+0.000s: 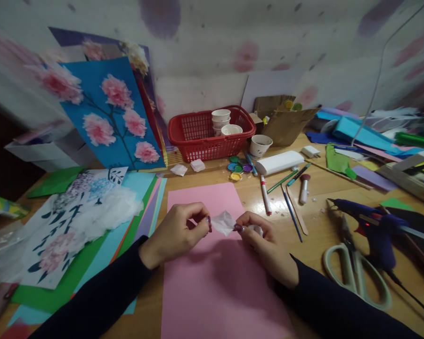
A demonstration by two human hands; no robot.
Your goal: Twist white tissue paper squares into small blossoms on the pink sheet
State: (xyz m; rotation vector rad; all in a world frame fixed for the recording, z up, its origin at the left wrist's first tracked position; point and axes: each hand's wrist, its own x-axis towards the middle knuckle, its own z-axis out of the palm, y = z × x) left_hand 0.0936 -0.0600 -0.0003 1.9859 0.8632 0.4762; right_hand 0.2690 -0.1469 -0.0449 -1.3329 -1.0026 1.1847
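Observation:
A small piece of white tissue [223, 222] is stretched between my two hands above a pink sheet [212, 292]. My left hand [180, 230] pinches its left edge between thumb and forefinger. On the right side, my right hand [265, 240] pinches the other edge, and more white material shows behind its fingers. Two small folded white tissue pieces [178, 170] [198, 165] lie on the table beyond the pink sheet, in front of the red basket [212, 147].
Left are coloured papers, a flower picture [61, 226] and a blue flower board [92, 117]. A paper cup [260, 145], paint pots [236, 176], brushes and a marker [265, 195] lie beyond my right hand. Far right are scissors [355, 270] and a glue gun [374, 230].

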